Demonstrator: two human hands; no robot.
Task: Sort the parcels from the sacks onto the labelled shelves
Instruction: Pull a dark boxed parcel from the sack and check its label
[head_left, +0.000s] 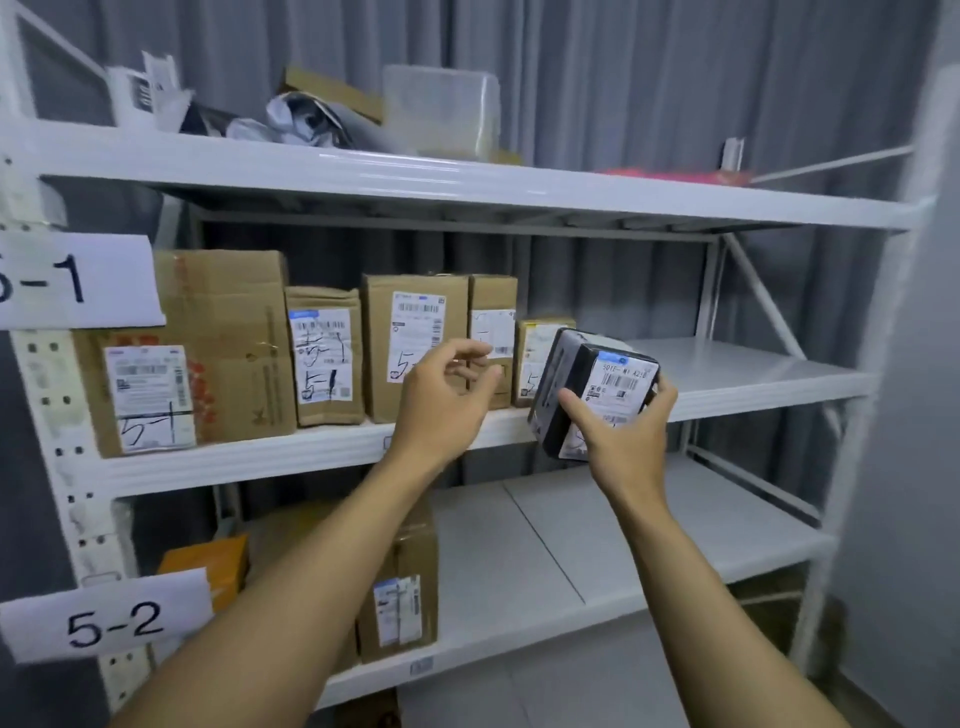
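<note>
head view, right hand (626, 436) holding black parcel (571, 376) at shelf (311, 448) front edge

**Bare arms, bare hands**

The left forearm (291, 587) shows at the lower left of the frame and the right forearm (717, 597) at the lower right, both unclothed down to the bottom edge. The left hand (441, 400) and right hand (628, 441) are bare too.
</note>
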